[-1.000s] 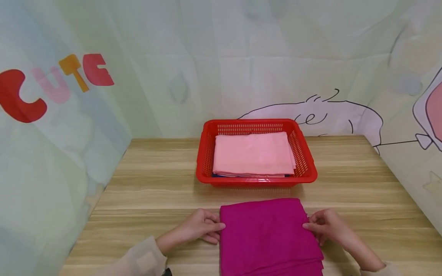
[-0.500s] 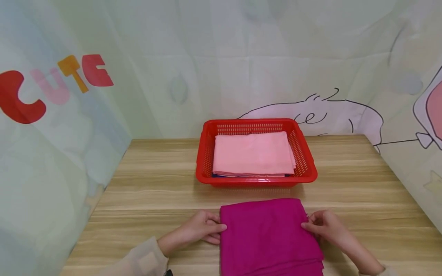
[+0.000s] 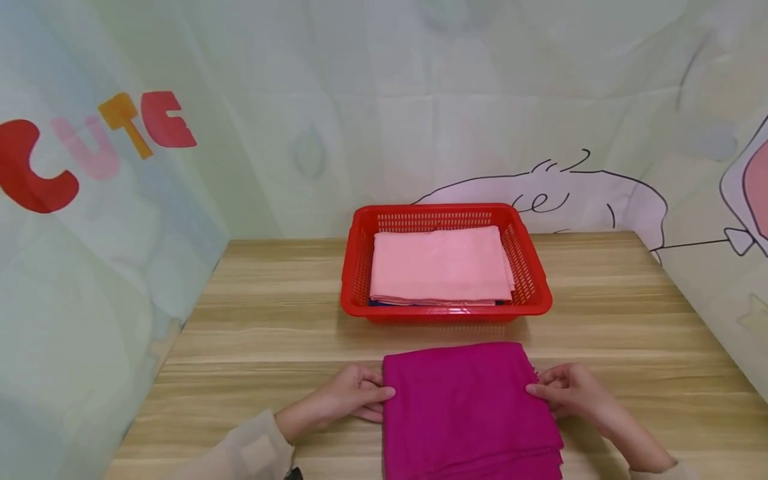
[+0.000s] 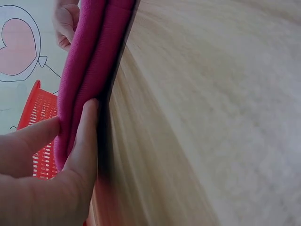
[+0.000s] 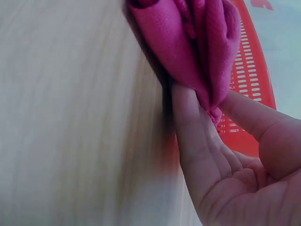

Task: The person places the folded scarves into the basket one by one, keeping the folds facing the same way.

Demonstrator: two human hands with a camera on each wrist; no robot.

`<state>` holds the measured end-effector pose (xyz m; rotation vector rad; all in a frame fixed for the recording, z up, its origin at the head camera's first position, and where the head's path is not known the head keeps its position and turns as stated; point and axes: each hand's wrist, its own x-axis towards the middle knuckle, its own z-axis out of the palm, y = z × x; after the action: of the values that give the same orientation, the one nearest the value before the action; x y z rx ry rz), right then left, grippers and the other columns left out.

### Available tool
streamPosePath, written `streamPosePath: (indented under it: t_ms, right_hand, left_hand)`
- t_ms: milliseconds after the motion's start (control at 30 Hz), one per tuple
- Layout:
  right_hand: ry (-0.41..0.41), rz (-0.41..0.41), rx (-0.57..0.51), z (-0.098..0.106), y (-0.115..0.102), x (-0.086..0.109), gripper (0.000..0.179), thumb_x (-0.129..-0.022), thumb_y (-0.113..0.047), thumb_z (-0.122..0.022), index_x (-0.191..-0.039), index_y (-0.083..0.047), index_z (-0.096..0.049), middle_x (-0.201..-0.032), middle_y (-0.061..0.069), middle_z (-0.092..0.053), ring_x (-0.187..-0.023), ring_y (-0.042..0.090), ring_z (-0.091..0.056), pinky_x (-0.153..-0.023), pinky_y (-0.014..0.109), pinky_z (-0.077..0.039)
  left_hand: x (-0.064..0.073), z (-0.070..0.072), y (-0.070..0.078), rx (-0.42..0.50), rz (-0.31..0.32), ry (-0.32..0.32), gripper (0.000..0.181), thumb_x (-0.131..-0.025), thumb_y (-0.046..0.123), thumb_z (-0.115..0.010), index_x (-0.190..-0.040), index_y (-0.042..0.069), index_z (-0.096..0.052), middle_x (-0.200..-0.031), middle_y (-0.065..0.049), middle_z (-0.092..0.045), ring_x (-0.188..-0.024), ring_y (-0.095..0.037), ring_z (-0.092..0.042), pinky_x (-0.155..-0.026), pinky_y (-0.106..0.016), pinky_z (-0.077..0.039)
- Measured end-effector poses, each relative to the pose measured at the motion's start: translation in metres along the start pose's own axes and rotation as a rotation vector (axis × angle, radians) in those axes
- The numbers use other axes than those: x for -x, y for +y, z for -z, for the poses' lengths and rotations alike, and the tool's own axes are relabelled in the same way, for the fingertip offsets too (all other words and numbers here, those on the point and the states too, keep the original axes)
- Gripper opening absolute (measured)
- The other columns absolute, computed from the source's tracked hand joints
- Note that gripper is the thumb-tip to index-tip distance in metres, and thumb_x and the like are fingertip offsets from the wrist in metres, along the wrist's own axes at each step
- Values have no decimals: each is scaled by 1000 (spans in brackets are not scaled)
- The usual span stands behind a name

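Observation:
A folded magenta cloth (image 3: 462,407) lies on the table at the front middle of the head view, its layers fanning out at the lower right. My left hand (image 3: 351,395) pinches its left edge, thumb on top and fingers beneath. In the left wrist view, the left fingers (image 4: 83,136) tuck under the thick folded side of the cloth (image 4: 87,66). My right hand (image 3: 570,392) pinches the opposite edge the same way. The right wrist view shows the right fingers (image 5: 188,122) under the bunched layers, with the thumb on the other side. The cloth's near end runs out of the head view.
Just behind the cloth stands a red plastic basket (image 3: 447,311) with slotted walls. Inside it lies a folded pink cloth (image 3: 441,267), with a dark blue layer showing beneath. A printed curtain (image 3: 372,133) hangs around the wooden table (image 3: 270,300) at the back and sides.
Both hands keep their pinch on the magenta cloth, and it stays nearly in place. The whole head view shifts only very slightly.

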<state>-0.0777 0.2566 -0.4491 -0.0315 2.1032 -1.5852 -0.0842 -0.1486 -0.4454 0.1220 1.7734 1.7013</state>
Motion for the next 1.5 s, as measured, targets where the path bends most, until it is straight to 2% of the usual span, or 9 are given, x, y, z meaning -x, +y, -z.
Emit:
streamPosePath:
  t_ms: [267, 467, 767, 900, 1133, 1300, 1500]
  right_hand:
    - [-52, -13, -56, 0, 0, -1, 19, -95, -15, -69, -95, 4, -67, -75, 1, -70, -62, 8, -63, -54, 27, -57]
    - [-91, -25, -98, 2, 2, -2, 19, -96, -17, -67, -97, 2, -67, -79, 5, -73, -64, 9, -67, -54, 27, -57]
    - [-93, -14, -95, 0, 5, -1, 14, -96, -16, -67, -94, -2, -67, -77, 1, -71, -63, 7, -65, -54, 25, -56]
    - [-99, -19, -104, 0, 6, -1, 12, -96, -15, -66, -92, -4, -67, -76, 0, -71, -63, 6, -64, -53, 24, -55]
    - [-125, 21, -132, 0, 8, -1, 11, -97, -12, -64, -94, -2, -68, -78, 2, -72, -64, 8, -66, -54, 24, -56]
    - [-148, 36, -162, 2, 9, -1, 9, -98, -10, -63, -96, -3, -68, -80, 2, -72, -65, 7, -66, -54, 24, -56]
    - [-148, 42, -184, 2, 12, -2, 7, -99, -8, -61, -97, -4, -65, -81, 0, -72, -66, 7, -66, -55, 24, -57]
  left_hand:
    - [-3, 0, -1, 27, 33, -49, 30, -98, 6, -63, -118, -16, -59, -98, -24, -72, -80, -23, -72, -75, -44, -60]
    - [-3, -1, -5, 106, 49, -100, 29, -99, 5, -59, -119, -16, -55, -99, -23, -71, -80, -21, -71, -77, -44, -60]
    - [-2, -1, -4, 150, 61, -134, 31, -100, 6, -58, -123, -14, -54, -100, -20, -71, -84, -21, -71, -79, -45, -59]
    - [-2, -3, -4, 144, 64, -120, 29, -100, 4, -59, -121, -15, -57, -100, -20, -72, -86, -21, -71, -80, -45, -59]
    - [-3, -6, -9, 134, 55, -61, 24, -97, 3, -62, -114, -14, -62, -98, -21, -73, -84, -21, -72, -78, -44, -59]
    - [-3, -8, -10, 141, 44, -47, 23, -97, 3, -63, -112, -14, -63, -96, -21, -73, -82, -20, -72, -77, -43, -60]
    - [-4, -10, -9, 146, 42, -34, 12, -97, 6, -64, -99, -6, -62, -91, -17, -73, -79, -19, -72, -76, -43, -60]
